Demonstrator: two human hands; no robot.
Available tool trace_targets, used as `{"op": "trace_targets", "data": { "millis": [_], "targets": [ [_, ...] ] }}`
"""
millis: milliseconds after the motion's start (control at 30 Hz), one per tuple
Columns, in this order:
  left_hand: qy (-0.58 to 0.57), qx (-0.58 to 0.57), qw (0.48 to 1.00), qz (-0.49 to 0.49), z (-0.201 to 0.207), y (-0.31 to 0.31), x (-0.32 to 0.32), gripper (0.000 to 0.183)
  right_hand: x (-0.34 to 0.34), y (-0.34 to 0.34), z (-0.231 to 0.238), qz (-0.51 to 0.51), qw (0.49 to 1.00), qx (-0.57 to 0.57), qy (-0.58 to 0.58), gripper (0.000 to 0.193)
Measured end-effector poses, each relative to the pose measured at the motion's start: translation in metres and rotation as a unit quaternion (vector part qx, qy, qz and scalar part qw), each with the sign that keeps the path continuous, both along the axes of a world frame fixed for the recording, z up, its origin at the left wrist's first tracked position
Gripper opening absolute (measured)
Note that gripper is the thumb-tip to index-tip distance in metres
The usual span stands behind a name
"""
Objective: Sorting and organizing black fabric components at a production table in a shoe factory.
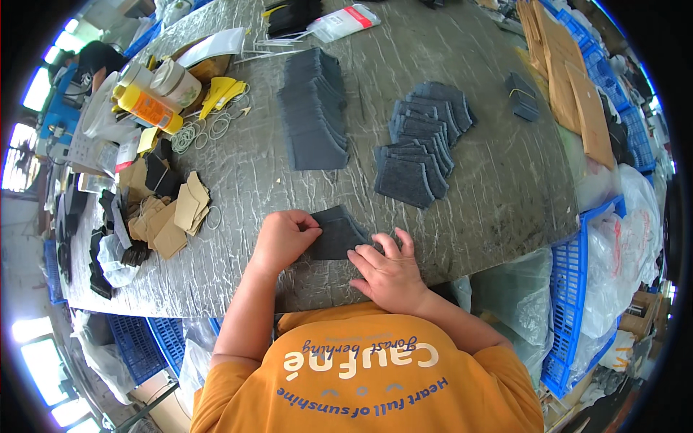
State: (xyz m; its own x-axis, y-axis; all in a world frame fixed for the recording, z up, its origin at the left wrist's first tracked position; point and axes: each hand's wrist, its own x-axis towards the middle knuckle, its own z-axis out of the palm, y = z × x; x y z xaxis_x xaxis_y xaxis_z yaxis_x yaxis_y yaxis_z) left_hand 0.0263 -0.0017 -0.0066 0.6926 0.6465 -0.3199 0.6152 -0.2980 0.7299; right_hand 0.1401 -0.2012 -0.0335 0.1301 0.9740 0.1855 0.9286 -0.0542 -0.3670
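Observation:
A dark grey fabric piece (333,234) with a curved right edge lies flat on the table before me. My left hand (286,238) is closed in a pinch at its upper left edge. On the other side, my right hand (390,270) rests with fingers apart, its fingertips touching the piece's lower right corner. Farther off, a long overlapping row of similar dark pieces (312,108) is fanned out. To the right of that row lie several fanned stacks of smaller dark pieces (411,173).
At left are brown card pieces (173,227), pale rubber bands (191,136), a yellow-orange bottle (148,108) and a white jar (175,83). A banded dark bundle (522,97) lies at right. Blue crates (570,303) with plastic bags flank the table edge. Another person (97,61) is at far left.

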Motion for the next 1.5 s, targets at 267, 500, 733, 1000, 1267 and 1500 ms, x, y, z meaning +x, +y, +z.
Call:
{"op": "trace_targets", "data": {
  "millis": [267,500,733,1000,1267,1500],
  "targets": [
    [-0.003,0.051,0.999,-0.008,-0.008,0.003,-0.003,0.014,0.005,0.016,0.007,0.017,1.0,0.011,0.007,0.027],
    [-0.13,-0.144,0.979,0.056,0.009,-0.02,-0.003,0.013,0.018,0.036,0.0,-0.139,0.941,0.169,0.258,0.042],
    [-0.27,-0.211,0.929,0.139,-0.006,-0.026,0.007,0.025,0.067,0.034,0.017,-0.33,0.917,0.217,-0.056,0.035],
    [-0.326,-0.031,0.944,-0.046,-0.001,-0.049,0.005,0.048,-0.006,0.035,0.026,-0.065,0.816,0.026,0.574,0.007],
    [-0.291,-0.088,0.94,-0.157,-0.001,-0.05,-0.009,0.053,0.001,0.029,0.022,-0.005,0.776,-0.102,0.623,0.015],
    [-0.251,-0.064,0.949,-0.178,0.004,-0.051,-0.008,0.054,0.001,0.027,0.021,-0.02,0.763,-0.11,0.636,0.018]
  ]
}}
